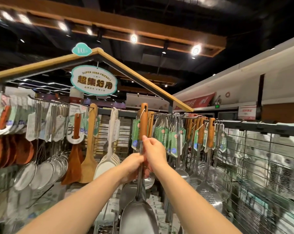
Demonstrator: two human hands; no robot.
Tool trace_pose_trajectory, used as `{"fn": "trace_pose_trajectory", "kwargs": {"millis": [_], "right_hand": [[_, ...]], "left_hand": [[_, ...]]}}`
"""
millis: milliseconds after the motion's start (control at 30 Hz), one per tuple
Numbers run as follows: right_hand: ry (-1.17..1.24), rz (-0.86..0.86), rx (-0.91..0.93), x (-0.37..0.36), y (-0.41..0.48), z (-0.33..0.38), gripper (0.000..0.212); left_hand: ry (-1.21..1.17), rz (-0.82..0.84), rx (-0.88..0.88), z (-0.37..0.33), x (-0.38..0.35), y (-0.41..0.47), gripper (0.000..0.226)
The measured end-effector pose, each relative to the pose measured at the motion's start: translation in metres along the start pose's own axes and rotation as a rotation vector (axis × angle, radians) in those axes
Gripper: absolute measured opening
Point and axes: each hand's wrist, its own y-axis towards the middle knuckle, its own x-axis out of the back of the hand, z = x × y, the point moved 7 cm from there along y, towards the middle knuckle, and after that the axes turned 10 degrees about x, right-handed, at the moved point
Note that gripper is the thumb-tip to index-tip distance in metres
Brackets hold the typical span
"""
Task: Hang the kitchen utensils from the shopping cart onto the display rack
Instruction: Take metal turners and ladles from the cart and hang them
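A steel spatula (139, 215) with a wooden handle and a green tag is held upright in front of the display rack (254, 126). My left hand (132, 166) grips its metal shaft from the left. My right hand (153, 150) pinches the shaft just below the wooden handle. The handle's top, with its hanging loop, is level with a rack hook (153, 113) that carries similar wooden-handled utensils. The shopping cart is out of view.
Hooks to the right carry ladles and skimmers (208, 191). To the left hang wooden spatulas (89, 149), white scoops (107, 159) and mesh strainers (41, 173). A wire grid panel (261, 166) runs along the right. A hanging sign (94, 81) is overhead.
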Motion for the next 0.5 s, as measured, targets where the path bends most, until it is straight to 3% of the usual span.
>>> {"fn": "trace_pose_trajectory", "kwargs": {"millis": [500], "right_hand": [[-0.151,-0.077,0.012,-0.0005,-0.0023,-0.003,0.036]], "left_hand": [[-0.014,0.049,0.0,0.0004,-0.0012,0.0031,0.02]]}}
